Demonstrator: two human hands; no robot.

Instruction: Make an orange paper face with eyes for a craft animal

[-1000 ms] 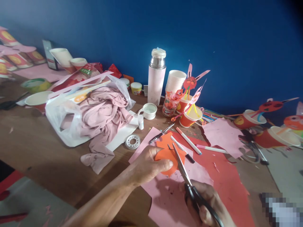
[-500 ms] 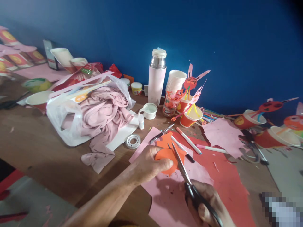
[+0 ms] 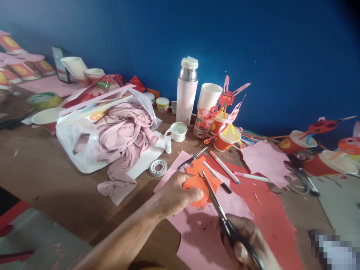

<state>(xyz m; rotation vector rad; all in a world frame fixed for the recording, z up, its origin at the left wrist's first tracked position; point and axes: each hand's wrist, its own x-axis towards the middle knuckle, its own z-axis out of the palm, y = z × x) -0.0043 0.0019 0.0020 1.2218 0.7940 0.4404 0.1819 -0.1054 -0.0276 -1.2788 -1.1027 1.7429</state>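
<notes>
Paper (image 3: 194, 183): orange, round-edged, held up over pink sheet; left edge sits between left thumb and fingers, rest shows past thumb tip toward scissors.
Left hand (image 3: 176, 192): thumb flat on top, fingers beneath and mostly hidden, clamped on paper.
Right hand (image 3: 249, 229): fingers closed round scissors handles.
Scissors (image 3: 216, 201): blades slightly parted, at paper's right side; exact contact, cannot tell.
Pink sheet (image 3: 201, 245): below both hands.
Red sheet (image 3: 277, 223): right of pink, partly under it.
Markers (image 3: 224, 167): just beyond paper.
Ring (image 3: 158, 168): white, left of pink sheet.
Mug (image 3: 179, 132): farther back, before flask (image 3: 186, 100).
Bag (image 3: 74, 144): well left, cloth (image 3: 120, 131) spilling out.
</notes>
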